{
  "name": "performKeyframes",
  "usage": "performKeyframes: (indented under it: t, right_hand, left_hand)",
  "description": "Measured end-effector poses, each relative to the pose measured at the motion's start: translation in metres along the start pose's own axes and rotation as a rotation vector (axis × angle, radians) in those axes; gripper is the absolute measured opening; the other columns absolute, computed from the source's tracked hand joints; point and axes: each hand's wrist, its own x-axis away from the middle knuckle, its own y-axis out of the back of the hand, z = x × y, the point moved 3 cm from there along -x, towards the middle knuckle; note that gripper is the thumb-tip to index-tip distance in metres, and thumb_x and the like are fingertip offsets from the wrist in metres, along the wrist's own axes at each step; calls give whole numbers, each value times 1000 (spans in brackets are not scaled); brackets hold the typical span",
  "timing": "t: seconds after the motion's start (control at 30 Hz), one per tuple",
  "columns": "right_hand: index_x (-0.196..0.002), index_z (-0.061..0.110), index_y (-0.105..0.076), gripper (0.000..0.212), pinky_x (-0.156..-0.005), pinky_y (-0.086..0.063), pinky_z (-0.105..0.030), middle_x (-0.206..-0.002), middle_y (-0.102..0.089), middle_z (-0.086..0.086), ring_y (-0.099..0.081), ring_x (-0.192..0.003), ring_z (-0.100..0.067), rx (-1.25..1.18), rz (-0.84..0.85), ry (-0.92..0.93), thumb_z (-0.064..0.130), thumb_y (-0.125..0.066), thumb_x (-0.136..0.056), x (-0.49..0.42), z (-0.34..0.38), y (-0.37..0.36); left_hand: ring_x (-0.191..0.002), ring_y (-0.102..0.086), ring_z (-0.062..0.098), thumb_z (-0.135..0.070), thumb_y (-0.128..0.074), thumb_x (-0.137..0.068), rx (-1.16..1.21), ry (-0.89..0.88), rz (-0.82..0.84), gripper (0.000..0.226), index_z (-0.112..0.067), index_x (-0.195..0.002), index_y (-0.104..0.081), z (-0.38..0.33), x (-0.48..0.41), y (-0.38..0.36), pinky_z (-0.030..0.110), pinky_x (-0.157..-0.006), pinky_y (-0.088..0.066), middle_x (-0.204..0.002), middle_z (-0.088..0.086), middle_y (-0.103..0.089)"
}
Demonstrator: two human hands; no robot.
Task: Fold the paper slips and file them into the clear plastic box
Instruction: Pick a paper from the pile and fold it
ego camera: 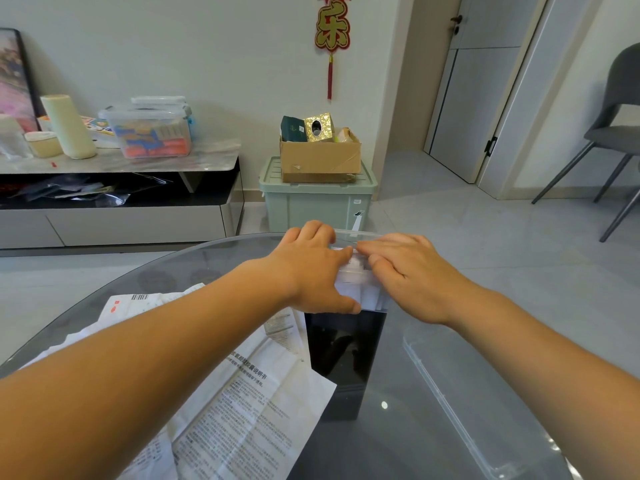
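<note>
A bright room with a white wall (207, 46) and a shiny grey tile floor (485, 237).
A red and gold hanging charm (331, 26) is on the wall. Below it, a cardboard box (320, 157) sits on a pale green storage bin (311, 202). To the left is a low cabinet (121, 216) with a clear lidded tub (149, 133) on top. A grey chair (616, 126) stands near the grey door (478, 98) on the right.

Both bare forearms extended from the lower corners to mid-frame, left hand (311, 268) palm down, fingers curled and thumb spread round the clear plastic box (363, 234), right hand (412, 271) flat, fingers straight, pointing frame-left
</note>
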Motion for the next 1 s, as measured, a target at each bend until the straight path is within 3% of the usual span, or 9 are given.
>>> performKeyframes:
  t: [0.07,0.17,0.27,0.37,0.53,0.67,0.73,0.9,1.0]
  right_hand:
    - [-139,22,-57,51,-114,-29,-32,-140,-57,5,-44,-130,-8,-165,-73,-67,31,-22,-102,3,-5,4]
    - [-140,21,-56,42,-110,-33,-26,-141,-55,5,-44,-131,-8,-312,-156,-164,20,-31,-106,11,-12,11]
    - [-133,19,-61,39,-105,-39,-26,-134,-61,4,-51,-126,-11,-345,-255,-195,17,-34,-105,22,-8,22]
    - [-123,21,-65,33,-93,-43,-18,-121,-65,8,-55,-114,-7,-380,-299,-188,17,-39,-105,37,12,33]
    - [-109,25,-69,25,-86,-45,-17,-108,-66,16,-55,-102,0,-345,-40,-60,28,-45,-103,79,83,27]
    - [-124,32,-62,32,-99,-41,-20,-120,-58,25,-46,-115,6,-273,247,73,44,-42,-102,121,142,9]
    - [-132,32,-58,38,-105,-40,-24,-131,-56,22,-43,-123,3,-239,349,140,49,-42,-101,140,166,0]
    - [-139,32,-51,45,-114,-31,-26,-145,-48,16,-35,-135,-2,-196,469,264,52,-42,-101,168,203,-20]
    - [-131,28,-58,39,-112,-34,-29,-138,-53,10,-40,-129,-9,-147,453,277,48,-41,-102,175,211,-28]
  left_hand:
    - [-145,-15,25,-74,-57,-82,101,-11,-40,94,-31,-158,-22,4,3,0,44,-118,-15,-153,3,-26]
    - [-145,-19,20,-67,-65,-81,199,-37,-146,97,-31,-158,-20,9,14,5,42,-119,-17,-156,-2,-28]
    - [-146,-22,18,-67,-67,-80,253,9,-207,99,-30,-158,-19,14,35,15,42,-119,-20,-158,-4,-30]
    - [-139,-36,16,-67,-62,-84,324,74,-277,84,-29,-152,-31,19,70,23,39,-115,-31,-152,-6,-40]
    - [-100,-59,5,-60,-58,-90,422,242,-189,39,-38,-122,-51,23,153,14,28,-89,-56,-123,-15,-56]
    - [-81,-57,3,-61,-53,-92,346,300,-56,20,-41,-96,-52,16,223,6,14,-74,-49,-98,-21,-58]
    - [-80,-57,3,-63,-53,-91,327,330,20,24,-39,-91,-53,12,253,1,17,-76,-51,-92,-20,-58]
    - [-102,-55,9,-67,-55,-87,315,374,174,40,-41,-118,-53,-2,312,-11,26,-90,-49,-114,-17,-53]
    - [-123,-44,14,-71,-52,-86,285,348,223,62,-39,-138,-43,-14,332,-19,35,-103,-44,-135,-9,-44]
